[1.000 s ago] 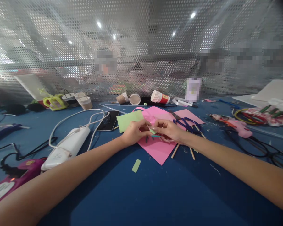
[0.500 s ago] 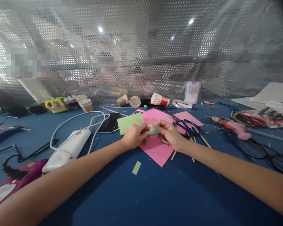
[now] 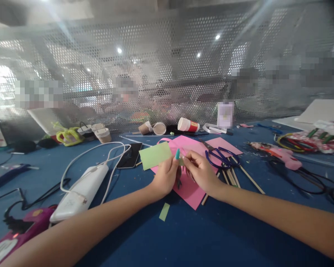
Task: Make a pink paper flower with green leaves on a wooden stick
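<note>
My left hand (image 3: 164, 175) is closed in a pinch, its thumb up with a long teal pointed tip that looks like a nail. Facing it, my right hand (image 3: 202, 171) pinches with thumb and index finger. Between the fingertips of both hands is a small piece of green paper (image 3: 181, 161), mostly covered. Beneath them lie sheets of pink paper (image 3: 194, 198). A larger light green paper sheet (image 3: 155, 156) rests just beyond my left hand. Blue-handled scissors (image 3: 210, 159) lie beyond my right hand. On the table nearer me is a small green paper strip (image 3: 164, 212).
Wooden sticks (image 3: 252, 178) lie right of the scissors. A white power bank (image 3: 82, 193) with a cable and a black phone (image 3: 130, 155) are at left. Paper cups (image 3: 184, 125) lie along the mesh wall. A pink glue gun (image 3: 285, 156) with black cord is at right.
My left thumb has turned from pointing right to pointing up, with its teal tip upright. The camera has tilted upward, so the table sits lower in view.
</note>
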Motion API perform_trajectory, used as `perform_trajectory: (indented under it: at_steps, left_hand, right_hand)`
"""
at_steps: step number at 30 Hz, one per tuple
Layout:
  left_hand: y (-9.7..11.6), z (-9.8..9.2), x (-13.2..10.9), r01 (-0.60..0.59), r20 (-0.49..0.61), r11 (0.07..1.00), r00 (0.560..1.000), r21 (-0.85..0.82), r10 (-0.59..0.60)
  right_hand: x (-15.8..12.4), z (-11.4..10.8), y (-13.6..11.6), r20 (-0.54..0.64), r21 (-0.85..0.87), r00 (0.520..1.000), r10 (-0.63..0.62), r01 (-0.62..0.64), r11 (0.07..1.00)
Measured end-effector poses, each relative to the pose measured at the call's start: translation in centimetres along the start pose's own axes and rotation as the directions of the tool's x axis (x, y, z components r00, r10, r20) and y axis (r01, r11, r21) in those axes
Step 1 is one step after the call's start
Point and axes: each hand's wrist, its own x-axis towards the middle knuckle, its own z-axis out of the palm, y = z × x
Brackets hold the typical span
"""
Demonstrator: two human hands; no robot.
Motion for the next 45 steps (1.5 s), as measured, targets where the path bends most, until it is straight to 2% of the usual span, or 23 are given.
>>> perform_trajectory:
  at_steps: [2,5,10,15,19,22,27,29,33,35,37,38,40,42,45]
  left_hand:
    - [0.3,0.0,-0.3,-0.036,-0.023,0.996,0.999,0.079,0.038]
    - [0.6,0.1,-0.4,-0.051,-0.033,0.993,0.998,0.11,0.055]
    - [0.6,0.4,-0.4,-0.09,0.029,0.995,0.996,0.051,0.089]
    - [0.3,0.3,-0.2,-0.097,0.044,0.994,0.994,-0.047,0.099]
    - [0.1,0.2,-0.1,-0.035,0.029,0.996,0.999,-0.078,0.037]
    - [0.2,0.3,-0.1,-0.031,0.04,0.996,0.999,-0.086,0.035]
    - [0.4,0.4,-0.1,-0.024,0.041,0.995,0.999,-0.099,0.028]
    - [0.5,0.5,0.1,0.004,0.039,0.993,0.999,-0.115,0.0]
    - [0.4,0.4,0.3,0.06,0.032,0.979,0.998,-0.196,-0.055]
    - [0.3,0.4,0.4,0.089,0.011,0.967,0.996,-0.238,-0.089]
    - [0.3,0.3,0.4,0.117,0.01,0.952,0.993,-0.283,-0.119]
    - [0.2,0.3,0.4,0.128,0.021,0.943,0.992,-0.307,-0.128]
    - [0.2,0.3,0.4,0.147,0.048,0.925,0.989,-0.35,-0.139]
    - [0.3,0.3,0.3,0.167,0.069,0.912,0.986,-0.376,-0.152]
    - [0.2,0.3,0.3,0.178,0.09,0.908,0.984,-0.378,-0.156]
  right_hand:
    - [-0.2,0.2,-0.1,-0.014,0.016,1.0,0.001,-0.001,1.0]
    - [-0.2,0.5,0.0,-0.011,0.097,0.999,0.032,-0.031,0.995]
    - [-0.1,0.7,0.4,0.013,0.192,0.996,0.088,-0.089,0.977]
    - [-0.4,0.8,0.3,-0.033,0.221,0.995,0.094,-0.084,0.972]
    - [-0.6,0.9,0.3,-0.034,0.142,0.997,0.066,-0.061,0.988]
    - [-0.6,0.9,0.4,-0.064,0.063,0.997,0.032,-0.028,0.998]
    - [-0.4,0.9,0.4,-0.06,0.068,0.998,-0.006,0.011,0.998]
    - [-0.4,1.0,0.3,-0.054,0.05,0.997,-0.048,0.051,0.997]
    - [-0.5,1.0,0.2,-0.126,0.001,0.982,-0.14,0.141,0.99]
    - [-0.5,0.5,0.3,-0.135,-0.073,0.971,-0.197,0.189,0.979]
    - [-0.3,-0.5,0.5,-0.065,-0.27,0.946,-0.317,0.289,0.918]
    - [-0.1,-1.0,0.6,0.002,-0.409,0.917,-0.399,0.364,0.837]
    - [0.3,-2.1,0.8,0.14,-0.573,0.833,-0.536,0.509,0.642]
    - [0.7,-2.7,1.0,0.222,-0.644,0.761,-0.609,0.584,0.495]
    - [0.8,-2.8,0.9,0.29,-0.693,0.697,-0.656,0.626,0.358]
